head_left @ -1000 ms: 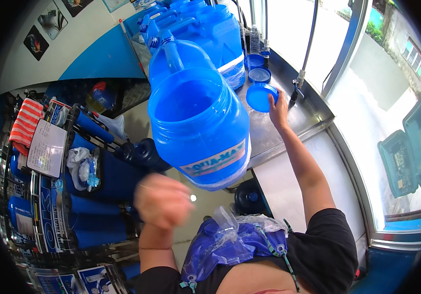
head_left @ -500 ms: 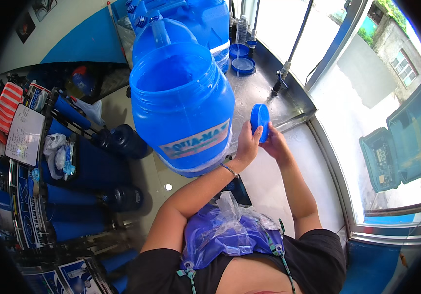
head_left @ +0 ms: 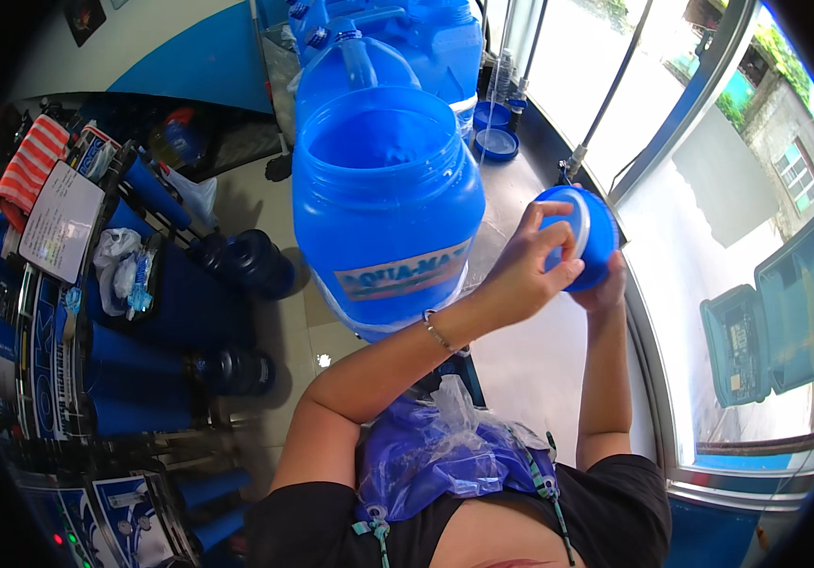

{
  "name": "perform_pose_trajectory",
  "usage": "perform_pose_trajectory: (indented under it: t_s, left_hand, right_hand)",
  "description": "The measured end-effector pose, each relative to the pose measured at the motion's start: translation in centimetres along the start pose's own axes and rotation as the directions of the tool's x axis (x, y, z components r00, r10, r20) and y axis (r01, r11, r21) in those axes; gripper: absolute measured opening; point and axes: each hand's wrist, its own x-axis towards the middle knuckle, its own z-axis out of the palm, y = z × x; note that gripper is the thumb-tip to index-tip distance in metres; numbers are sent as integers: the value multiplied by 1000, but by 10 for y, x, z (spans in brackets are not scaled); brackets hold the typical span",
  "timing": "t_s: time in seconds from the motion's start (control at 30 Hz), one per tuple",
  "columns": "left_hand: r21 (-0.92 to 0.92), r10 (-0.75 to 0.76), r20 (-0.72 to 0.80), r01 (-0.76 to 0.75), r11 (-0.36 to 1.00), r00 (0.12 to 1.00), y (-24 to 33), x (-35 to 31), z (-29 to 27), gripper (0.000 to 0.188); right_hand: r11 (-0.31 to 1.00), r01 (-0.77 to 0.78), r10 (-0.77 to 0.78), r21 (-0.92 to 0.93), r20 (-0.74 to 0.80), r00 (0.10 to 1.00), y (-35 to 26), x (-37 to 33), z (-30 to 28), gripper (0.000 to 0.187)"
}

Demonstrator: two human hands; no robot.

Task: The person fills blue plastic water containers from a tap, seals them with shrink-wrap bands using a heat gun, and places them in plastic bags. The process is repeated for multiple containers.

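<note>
Blue lid (head_left: 601,227) was up off the counter, tilted on edge between the two hands, to the right of the big open-mouthed blue container (head_left: 390,227) and apart from it. Left hand (head_left: 516,270) came across from the left, bracelet (head_left: 437,333) on its wrist; its fingers were bent and spread over the lid's left side, tips against the pale ring (head_left: 580,222) there. Could not tell whether they pinched it or only rested on it. Right hand (head_left: 606,284), blurred and partly behind the lid, was closed on the lower right rim, below the left fingertips.

Farther out: container stood with its mouth uncovered; behind it, more blue jugs (head_left: 360,71). Two other blue lids lay on the steel counter (head_left: 502,194), the nearer one (head_left: 497,147) showing a pale inside. Striped red-and-white cloth (head_left: 33,166) and a written-on whiteboard (head_left: 61,222) were at far left
</note>
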Motion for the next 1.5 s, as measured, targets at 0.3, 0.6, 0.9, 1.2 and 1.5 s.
perform_pose_trajectory:
  t_s: [0.3, 0.6, 0.9, 1.2, 1.5]
  left_hand:
    - [847, 645, 10, -349, 401, 764, 155, 8, -139, 18]
    - [821, 344, 141, -304, 484, 928, 148, -1, -174, 10]
    - [839, 421, 7, -234, 491, 907, 137, 2, -153, 5]
    - [793, 421, 98, -326, 514, 902, 133, -5, -166, 13]
    - [907, 500, 54, -252, 337, 864, 108, -17, -184, 38]
  right_hand:
    - [-35, -137, 230, -990, -142, 963, 40, 62, -19, 104]
    - [272, 297, -81, -915, 286, 955, -115, 162, 172, 108]
    - [-146, 531, 301, -835, 474, 827, -115, 226, 253, 110]
    - [-316, 549, 467, -773, 377, 800, -115, 223, 266, 114]
    - [-338, 610, 447, -716, 448, 774, -114, 234, 271, 121]
